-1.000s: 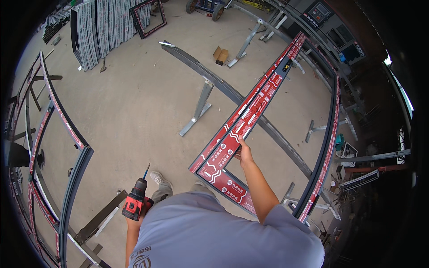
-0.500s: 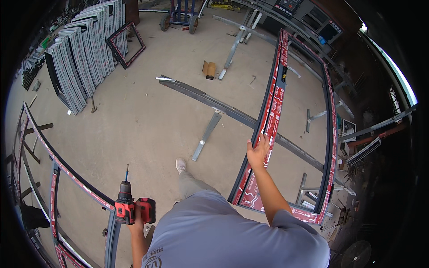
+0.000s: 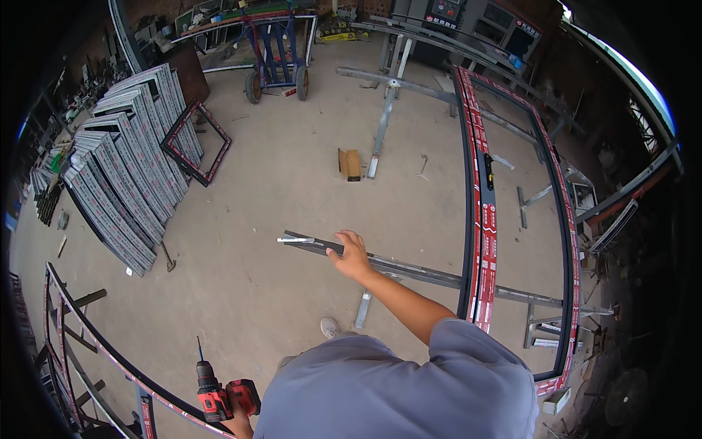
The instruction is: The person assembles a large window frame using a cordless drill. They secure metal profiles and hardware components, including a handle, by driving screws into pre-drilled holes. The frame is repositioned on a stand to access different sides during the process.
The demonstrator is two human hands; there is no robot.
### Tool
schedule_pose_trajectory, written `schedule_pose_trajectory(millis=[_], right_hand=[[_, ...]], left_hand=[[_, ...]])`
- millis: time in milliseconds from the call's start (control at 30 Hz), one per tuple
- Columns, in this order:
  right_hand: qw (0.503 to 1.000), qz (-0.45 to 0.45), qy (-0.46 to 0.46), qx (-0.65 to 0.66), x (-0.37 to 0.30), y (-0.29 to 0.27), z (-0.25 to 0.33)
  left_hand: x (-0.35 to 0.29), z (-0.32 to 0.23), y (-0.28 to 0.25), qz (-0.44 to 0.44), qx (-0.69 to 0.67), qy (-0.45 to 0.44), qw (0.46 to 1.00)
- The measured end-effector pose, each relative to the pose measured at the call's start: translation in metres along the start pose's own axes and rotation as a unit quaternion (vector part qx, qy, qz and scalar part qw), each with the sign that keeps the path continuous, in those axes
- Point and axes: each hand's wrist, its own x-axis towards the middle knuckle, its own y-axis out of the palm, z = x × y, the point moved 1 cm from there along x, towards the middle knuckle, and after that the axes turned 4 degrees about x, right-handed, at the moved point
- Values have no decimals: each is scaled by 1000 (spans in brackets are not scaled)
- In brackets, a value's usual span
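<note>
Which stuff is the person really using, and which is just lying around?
In use:
- red drill, held in the left hand
- grey metal rail, under the outstretched right hand
- long red-taped frame lying across the rail

Lying about:
- stacked grey frames
- blue hand truck
- small wooden block
- small dark frame

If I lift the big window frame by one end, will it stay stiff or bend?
The window frame is long, with thin rails around an open middle, so it would probably flex and twist if lifted by one end. It rests across steel trestles, so it may slide when pushed. It is likely awkward more than heavy, because of its length.
</note>
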Motion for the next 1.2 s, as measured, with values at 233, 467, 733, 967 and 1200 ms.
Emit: schedule_pose_trajectory(millis=[233,467,733,967,1200], right_hand=[[999,37,26,-20,54,97,-57],[956,141,-23,-255,40,181,-126],[952,66,145,-262,28,196,-107],[982,40,162,88,8,205,-141],[851,317,397,-132,106,206,-108]], left_hand=[[132,14,40,72,-30,-78,994],[339,79,102,166,-69,-54,982],[578,54,174,309,-76,11,948],[721,-14,295,426,62,209,878],[793,-97,444,496,129,284,811]])
